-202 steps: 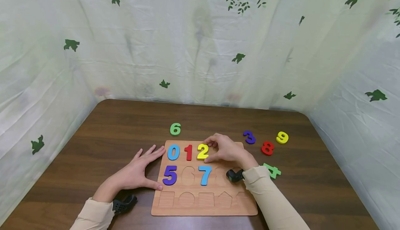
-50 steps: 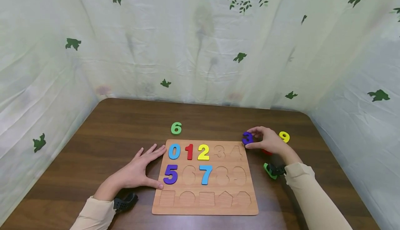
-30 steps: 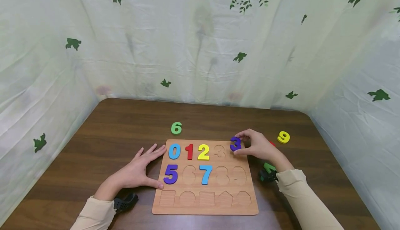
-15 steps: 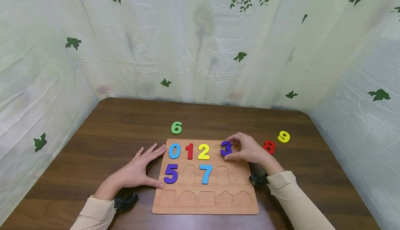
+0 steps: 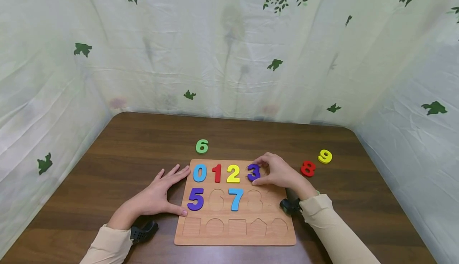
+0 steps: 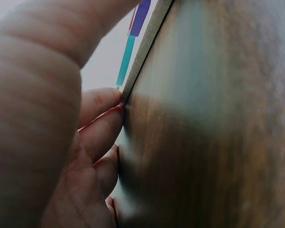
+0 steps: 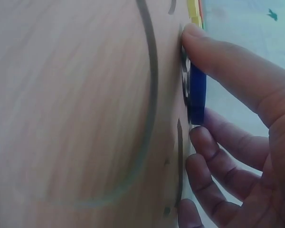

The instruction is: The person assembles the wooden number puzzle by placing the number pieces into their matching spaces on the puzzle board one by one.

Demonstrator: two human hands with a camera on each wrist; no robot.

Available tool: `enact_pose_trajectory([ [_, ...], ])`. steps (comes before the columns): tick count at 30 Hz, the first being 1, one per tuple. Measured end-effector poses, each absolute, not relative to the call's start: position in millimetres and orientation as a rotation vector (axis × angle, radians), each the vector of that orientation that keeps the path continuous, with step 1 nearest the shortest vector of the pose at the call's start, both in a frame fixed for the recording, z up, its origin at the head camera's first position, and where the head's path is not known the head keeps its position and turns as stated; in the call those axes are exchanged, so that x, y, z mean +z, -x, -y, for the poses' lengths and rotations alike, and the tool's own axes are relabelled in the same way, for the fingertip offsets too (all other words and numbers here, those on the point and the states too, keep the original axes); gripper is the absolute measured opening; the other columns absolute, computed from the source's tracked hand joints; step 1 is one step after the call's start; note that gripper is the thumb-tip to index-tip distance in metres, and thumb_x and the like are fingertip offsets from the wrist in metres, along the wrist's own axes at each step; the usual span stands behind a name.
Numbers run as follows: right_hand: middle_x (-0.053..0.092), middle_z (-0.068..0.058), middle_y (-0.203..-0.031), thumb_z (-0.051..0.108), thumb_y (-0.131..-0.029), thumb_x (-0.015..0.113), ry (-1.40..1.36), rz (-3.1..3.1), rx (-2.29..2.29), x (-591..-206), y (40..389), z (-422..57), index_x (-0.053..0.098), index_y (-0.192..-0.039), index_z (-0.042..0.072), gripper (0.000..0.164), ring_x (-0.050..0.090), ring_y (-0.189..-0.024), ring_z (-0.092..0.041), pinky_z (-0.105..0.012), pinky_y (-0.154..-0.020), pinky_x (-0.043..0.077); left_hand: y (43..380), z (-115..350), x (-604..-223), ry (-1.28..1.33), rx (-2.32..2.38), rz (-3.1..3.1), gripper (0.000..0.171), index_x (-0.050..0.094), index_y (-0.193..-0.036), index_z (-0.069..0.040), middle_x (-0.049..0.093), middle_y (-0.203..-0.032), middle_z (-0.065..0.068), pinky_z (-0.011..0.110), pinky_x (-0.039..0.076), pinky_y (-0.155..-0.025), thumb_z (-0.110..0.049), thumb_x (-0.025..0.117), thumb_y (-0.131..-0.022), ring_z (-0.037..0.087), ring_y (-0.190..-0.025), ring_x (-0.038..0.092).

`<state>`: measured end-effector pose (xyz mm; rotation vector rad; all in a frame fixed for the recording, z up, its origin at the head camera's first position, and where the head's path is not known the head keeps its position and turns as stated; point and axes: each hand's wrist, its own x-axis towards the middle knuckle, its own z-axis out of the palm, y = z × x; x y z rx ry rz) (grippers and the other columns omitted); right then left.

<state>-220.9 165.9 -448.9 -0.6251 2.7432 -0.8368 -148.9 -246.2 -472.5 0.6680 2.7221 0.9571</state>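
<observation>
My right hand [image 5: 277,172] pinches a purple number 3 [image 5: 254,173] between thumb and fingers, at the 3 outline in the board's top row. In the right wrist view the 3 [image 7: 198,95] stands proud of the wood, with the thumb at one end and fingertips at the other. The wooden number puzzle board [image 5: 234,238] holds a blue 0 [image 5: 199,173], red 1 [image 5: 216,173], yellow 2 [image 5: 233,174], purple 5 [image 5: 195,199] and light blue 7 [image 5: 236,199]. With fingers spread, my left hand [image 5: 154,196] touches the board's left edge.
A green 6 [image 5: 202,146] lies on the brown table [image 5: 150,136] behind the board. To the right are a red 8 [image 5: 308,169] and a yellow 9 [image 5: 324,156]. The green 4 is hidden by the right arm. A pale leaf-print curtain [image 5: 229,77] surrounds the table.
My right hand has picked up the purple 3 from the table and carried it left over the board to its outline. Earlier it was at the yellow 2. The left hand stays put.
</observation>
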Motion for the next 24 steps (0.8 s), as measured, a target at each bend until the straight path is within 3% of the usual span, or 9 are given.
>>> enact_pose_trajectory([
  [24, 0.065, -0.002, -0.12, 0.042, -0.079, 0.097, 0.597, -2.739, -0.839, -451.1, 220.7, -158.6, 0.072, -0.131, 0.014, 0.064, 0.056, -0.115, -0.021, -0.042, -0.1, 0.05, 149.4, 245.7, -472.8, -0.669, 0.962, -2.719, 0.124, 0.039, -0.168, -0.015, 0.036, -0.175, 0.012, 0.077, 0.0, -0.128, -0.062, 0.096, -0.068, 0.048, -0.165, 0.018],
])
